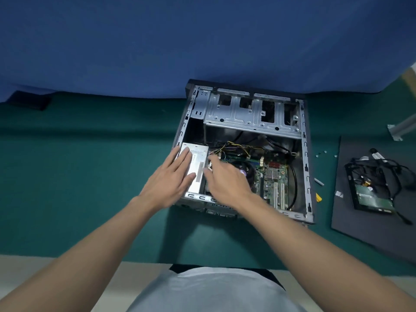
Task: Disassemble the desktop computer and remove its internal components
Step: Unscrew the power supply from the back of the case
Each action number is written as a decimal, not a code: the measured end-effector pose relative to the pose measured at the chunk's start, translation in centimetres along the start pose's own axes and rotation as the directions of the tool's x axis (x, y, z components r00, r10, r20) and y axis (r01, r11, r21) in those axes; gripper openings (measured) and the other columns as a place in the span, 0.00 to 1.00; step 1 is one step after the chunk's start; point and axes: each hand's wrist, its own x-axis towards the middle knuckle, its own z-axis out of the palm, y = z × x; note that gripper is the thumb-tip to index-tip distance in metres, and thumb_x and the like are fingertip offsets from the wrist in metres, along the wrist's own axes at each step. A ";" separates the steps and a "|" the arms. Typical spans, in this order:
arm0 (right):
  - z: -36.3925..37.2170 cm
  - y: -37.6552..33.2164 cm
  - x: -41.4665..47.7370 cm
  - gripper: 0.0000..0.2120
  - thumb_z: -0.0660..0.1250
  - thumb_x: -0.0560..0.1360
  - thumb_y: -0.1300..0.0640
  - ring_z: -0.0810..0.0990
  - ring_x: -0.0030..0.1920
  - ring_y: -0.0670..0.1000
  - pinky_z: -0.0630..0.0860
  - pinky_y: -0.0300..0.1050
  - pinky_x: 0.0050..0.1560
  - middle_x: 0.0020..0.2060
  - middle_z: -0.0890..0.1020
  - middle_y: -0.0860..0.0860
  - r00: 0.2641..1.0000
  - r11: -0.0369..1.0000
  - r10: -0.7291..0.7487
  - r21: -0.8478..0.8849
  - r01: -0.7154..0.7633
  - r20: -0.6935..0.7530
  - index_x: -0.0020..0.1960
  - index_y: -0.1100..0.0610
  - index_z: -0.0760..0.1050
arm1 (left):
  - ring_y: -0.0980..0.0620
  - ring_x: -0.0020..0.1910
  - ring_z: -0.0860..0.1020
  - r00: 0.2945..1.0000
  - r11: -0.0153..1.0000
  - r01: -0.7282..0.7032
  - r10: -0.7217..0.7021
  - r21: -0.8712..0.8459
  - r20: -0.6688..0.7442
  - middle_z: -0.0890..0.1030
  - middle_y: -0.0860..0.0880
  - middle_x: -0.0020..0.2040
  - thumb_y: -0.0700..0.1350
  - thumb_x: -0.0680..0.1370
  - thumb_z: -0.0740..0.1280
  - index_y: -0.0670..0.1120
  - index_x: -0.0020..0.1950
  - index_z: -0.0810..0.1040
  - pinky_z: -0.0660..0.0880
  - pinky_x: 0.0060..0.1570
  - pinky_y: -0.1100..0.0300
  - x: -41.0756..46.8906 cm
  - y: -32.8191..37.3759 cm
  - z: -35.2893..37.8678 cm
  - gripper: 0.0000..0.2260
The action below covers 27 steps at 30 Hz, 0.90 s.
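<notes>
Left hand (174, 176) lies flat on the power supply (199, 162); right hand (225, 177) is blurred, grip impossible to tell.

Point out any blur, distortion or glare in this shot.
Head view: the right hand is motion-blurred beside the power supply; the left hand, flat on it, is sharper; the wide-angle lens bows the green table edges; lighting is dim, bluish, without glare.

Dim, bluish, even light; soft shadows near the case (306, 167); right hand (225, 179) motion-blurred; wide-angle bending at edges.
</notes>
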 end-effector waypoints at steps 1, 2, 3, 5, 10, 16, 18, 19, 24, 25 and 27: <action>0.6 -0.6 -0.7 0.18 0.51 0.81 0.46 0.79 0.48 0.60 0.74 0.53 0.43 0.50 0.80 0.55 1.000 1.000 0.002 -0.011 -0.002 0.003 0.66 0.54 0.62 | 0.57 0.76 0.33 0.999 0.999 -0.037 0.037 -0.006 0.014 0.45 0.52 0.80 0.65 0.79 0.36 0.43 0.79 0.47 0.42 0.75 0.59 -0.4 -0.3 0.0 0.36; 1.3 -1.1 -1.4 0.20 0.49 0.81 0.44 0.78 0.51 0.61 0.72 0.53 0.43 0.54 0.80 0.56 1.000 1.000 0.001 -0.026 -0.001 0.000 0.68 0.54 0.61 | 0.58 0.75 0.32 0.997 0.998 -0.068 0.068 -0.019 0.027 0.43 0.53 0.79 0.66 0.79 0.36 0.43 0.79 0.46 0.41 0.74 0.60 -0.8 -0.7 -0.1 0.37; 1.9 -1.5 -2.1 0.23 0.47 0.81 0.43 0.77 0.53 0.61 0.71 0.53 0.45 0.57 0.78 0.57 1.000 0.998 -0.009 -0.062 0.009 -0.009 0.71 0.55 0.58 | 0.59 0.75 0.32 0.994 0.995 -0.094 0.096 -0.036 0.043 0.42 0.53 0.79 0.67 0.78 0.36 0.44 0.80 0.45 0.40 0.74 0.61 -1.2 -1.0 -0.2 0.37; 2.9 -1.9 -2.8 0.29 0.42 0.81 0.40 0.76 0.57 0.59 0.72 0.53 0.48 0.61 0.76 0.56 0.998 0.981 -0.048 -0.189 0.041 -0.032 0.75 0.55 0.52 | 0.60 0.74 0.31 0.984 0.987 -0.155 0.159 -0.049 0.078 0.39 0.54 0.79 0.68 0.78 0.37 0.44 0.80 0.44 0.39 0.73 0.61 -1.7 -1.7 -0.5 0.37; 3.3 -1.7 -3.3 0.41 0.37 0.74 0.30 0.76 0.58 0.55 0.73 0.51 0.47 0.62 0.75 0.54 0.996 0.940 -0.093 -0.330 0.089 0.003 0.77 0.57 0.48 | 0.55 0.74 0.28 0.939 0.951 -0.310 0.306 0.003 0.157 0.34 0.50 0.78 0.71 0.76 0.44 0.42 0.79 0.39 0.44 0.74 0.57 -2.0 -3.1 -1.3 0.43; 4.8 -2.8 -3.9 0.44 0.63 0.74 0.38 0.78 0.50 0.54 0.73 0.48 0.49 0.53 0.79 0.54 0.997 0.845 -0.066 -0.534 0.030 -0.047 0.76 0.62 0.49 | 0.42 0.74 0.28 0.924 0.907 -0.380 0.360 0.182 0.133 0.37 0.38 0.78 0.58 0.80 0.62 0.35 0.77 0.40 0.54 0.76 0.51 -1.9 -3.5 -0.5 0.42; 5.2 -3.2 -4.1 0.44 0.69 0.70 0.41 0.79 0.43 0.53 0.74 0.47 0.43 0.45 0.81 0.53 0.995 0.834 -0.045 -0.551 -0.014 -0.093 0.75 0.64 0.56 | 0.39 0.74 0.30 0.918 0.895 -0.395 0.380 0.207 0.111 0.38 0.36 0.78 0.51 0.80 0.64 0.34 0.77 0.41 0.55 0.75 0.51 -2.0 -3.6 -0.2 0.40; 5.3 -3.2 -4.1 0.44 0.72 0.67 0.43 0.79 0.40 0.53 0.75 0.47 0.41 0.42 0.82 0.53 0.993 0.830 -0.044 -0.557 -0.026 -0.111 0.74 0.64 0.60 | 0.38 0.75 0.31 0.914 0.890 -0.405 0.393 0.208 0.098 0.40 0.35 0.77 0.47 0.80 0.65 0.33 0.77 0.42 0.56 0.75 0.51 -2.0 -3.6 -0.1 0.39; 5.8 -3.0 -4.4 0.42 0.75 0.64 0.47 0.79 0.37 0.52 0.75 0.46 0.37 0.38 0.81 0.52 0.985 0.830 -0.062 -0.557 -0.040 -0.164 0.71 0.66 0.66 | 0.38 0.76 0.35 0.917 0.904 -0.400 0.396 0.150 0.053 0.44 0.34 0.77 0.34 0.76 0.62 0.32 0.76 0.46 0.62 0.71 0.53 -2.6 -3.2 -0.1 0.35; 5.9 -3.2 -4.3 0.41 0.75 0.63 0.49 0.79 0.36 0.52 0.76 0.45 0.37 0.38 0.81 0.52 0.983 0.830 -0.054 -0.555 -0.054 -0.176 0.70 0.66 0.67 | 0.38 0.76 0.36 0.920 0.909 -0.391 0.390 0.147 0.032 0.45 0.34 0.77 0.32 0.75 0.62 0.31 0.76 0.47 0.62 0.71 0.53 -2.7 -3.1 0.0 0.34; 6.2 -3.5 -4.0 0.40 0.76 0.61 0.53 0.79 0.34 0.51 0.75 0.44 0.36 0.35 0.81 0.51 0.973 0.834 -0.015 -0.539 -0.114 -0.230 0.68 0.66 0.70 | 0.37 0.76 0.43 0.929 0.924 -0.358 0.368 0.135 -0.052 0.51 0.32 0.77 0.28 0.70 0.63 0.30 0.75 0.52 0.64 0.71 0.50 -2.8 -2.7 0.1 0.35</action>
